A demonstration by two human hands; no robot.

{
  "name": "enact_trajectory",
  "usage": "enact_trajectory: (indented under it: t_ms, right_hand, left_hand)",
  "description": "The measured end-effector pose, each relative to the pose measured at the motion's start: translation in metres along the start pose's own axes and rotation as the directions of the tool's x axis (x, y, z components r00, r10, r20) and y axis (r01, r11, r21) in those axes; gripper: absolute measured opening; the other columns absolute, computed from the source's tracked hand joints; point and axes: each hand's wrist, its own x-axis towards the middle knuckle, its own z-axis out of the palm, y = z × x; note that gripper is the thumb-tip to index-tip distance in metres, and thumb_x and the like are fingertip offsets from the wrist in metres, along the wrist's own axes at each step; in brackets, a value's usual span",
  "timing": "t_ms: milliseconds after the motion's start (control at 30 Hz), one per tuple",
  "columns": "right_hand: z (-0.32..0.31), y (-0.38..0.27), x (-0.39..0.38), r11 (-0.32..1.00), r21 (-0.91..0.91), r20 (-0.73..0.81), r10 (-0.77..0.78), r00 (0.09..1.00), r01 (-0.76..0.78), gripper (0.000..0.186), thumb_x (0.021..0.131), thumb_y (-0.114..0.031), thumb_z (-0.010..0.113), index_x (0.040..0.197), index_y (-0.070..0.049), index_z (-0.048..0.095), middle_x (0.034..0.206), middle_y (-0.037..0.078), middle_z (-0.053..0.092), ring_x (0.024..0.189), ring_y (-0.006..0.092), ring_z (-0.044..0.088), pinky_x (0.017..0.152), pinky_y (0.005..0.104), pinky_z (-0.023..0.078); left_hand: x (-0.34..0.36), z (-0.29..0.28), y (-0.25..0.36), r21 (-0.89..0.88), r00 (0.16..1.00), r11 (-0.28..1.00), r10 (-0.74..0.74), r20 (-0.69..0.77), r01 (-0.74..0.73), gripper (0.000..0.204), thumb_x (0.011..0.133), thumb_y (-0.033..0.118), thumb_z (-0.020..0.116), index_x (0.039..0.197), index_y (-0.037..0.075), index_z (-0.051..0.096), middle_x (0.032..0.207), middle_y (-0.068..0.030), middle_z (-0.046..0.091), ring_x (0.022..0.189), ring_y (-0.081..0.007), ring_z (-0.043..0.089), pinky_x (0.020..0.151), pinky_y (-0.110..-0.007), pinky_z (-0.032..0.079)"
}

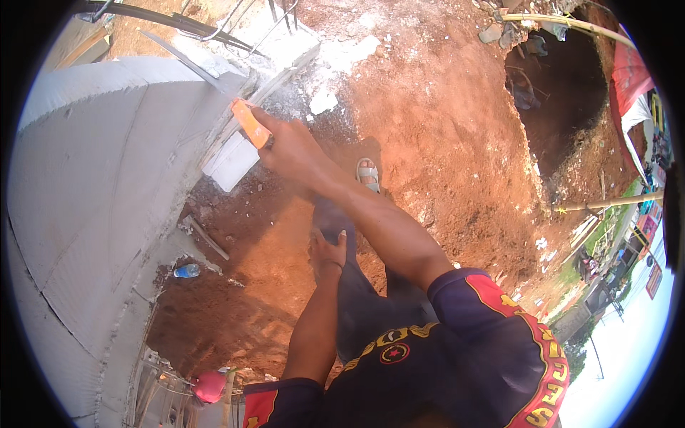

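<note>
My right hand is wrapped round the orange handle of a hand saw. The saw's long thin blade reaches up and left, lying across the top edge of a grey block wall near its end. Lower down, my left hand rests on my dark trouser leg at about the knee, fingers apart and holding nothing. Below the saw handle, a pale cut block piece sits against the wall's side.
Steel reinforcing bars stick out beyond the wall. A deep pit opens in the red soil at far right, with bamboo poles beside it. A blue plastic bottle lies by the wall's foot. Someone in a red head covering is at lower left.
</note>
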Motion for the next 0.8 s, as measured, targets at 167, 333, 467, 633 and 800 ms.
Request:
enact_trajectory:
  t_ms: [167, 333, 467, 633, 800]
  right_hand:
    - [-0.015, 0.024, -0.063, 0.996, 0.033, 0.033, 0.077, 0.997, -0.078, 0.059, 0.078, -0.011, 0.066, 0.135, -0.005, 0.052, 0.084, 0.027, 0.067, 0.076, 0.0438, 0.066, 0.071, 0.0509, 0.053]
    - [-0.028, 0.022, -0.108, 0.998, 0.027, -0.054, -0.048, 0.997, 0.05, 0.062, 0.078, -0.007, 0.066, 0.137, -0.007, 0.05, 0.098, 0.027, 0.067, 0.076, 0.0447, 0.066, 0.071, 0.0513, 0.053]
    - [0.006, -0.002, 0.006, 0.998, 0.003, 0.009, 0.059, 0.998, -0.059, 0.059, 0.077, -0.009, 0.065, 0.134, -0.005, 0.051, 0.08, 0.03, 0.065, 0.076, 0.0484, 0.064, 0.07, 0.0521, 0.053]
    - [-0.021, 0.006, -0.047, 0.992, -0.036, 0.082, 0.122, 0.989, -0.12, 0.061, 0.077, -0.008, 0.064, 0.136, -0.008, 0.051, 0.081, 0.029, 0.065, 0.076, 0.0438, 0.066, 0.07, 0.0511, 0.053]
    - [-0.035, 0.019, -0.122, 1.0, -0.004, -0.056, -0.022, 0.998, 0.021, 0.065, 0.076, -0.005, 0.064, 0.14, -0.009, 0.05, 0.099, 0.029, 0.066, 0.081, 0.043, 0.067, 0.075, 0.0468, 0.055]
  left_hand:
    - [0.0, 0.003, -0.003, 0.011, 0.998, 0.999, -0.04, 0.054, 0.039, 0.09, 0.084, 0.063, 0.057, 0.149, 0.007, 0.031, 0.15, -0.0124, 0.04, 0.133, -0.0379, 0.041, 0.106, -0.056, 0.036]
    - [0.001, 0.003, -0.003, 0.01, 0.998, 1.0, 0.018, 0.054, -0.019, 0.089, 0.083, 0.063, 0.057, 0.148, 0.007, 0.034, 0.149, -0.0136, 0.04, 0.13, -0.0381, 0.044, 0.103, -0.056, 0.039]
    - [0.0, 0.003, -0.002, 0.023, 0.999, 1.0, -0.021, 0.033, 0.02, 0.088, 0.084, 0.064, 0.056, 0.148, 0.007, 0.034, 0.149, -0.0152, 0.041, 0.13, -0.0379, 0.045, 0.103, -0.055, 0.039]
    - [-0.002, 0.005, -0.003, 0.034, 1.0, 0.999, -0.024, 0.02, 0.024, 0.09, 0.084, 0.064, 0.056, 0.15, 0.008, 0.031, 0.15, -0.0151, 0.039, 0.131, -0.0374, 0.044, 0.104, -0.054, 0.039]
    - [0.002, 0.003, -0.004, 0.017, 0.996, 1.0, -0.024, 0.082, 0.022, 0.089, 0.084, 0.063, 0.056, 0.15, 0.009, 0.03, 0.151, -0.0142, 0.037, 0.133, -0.0366, 0.042, 0.105, -0.056, 0.038]
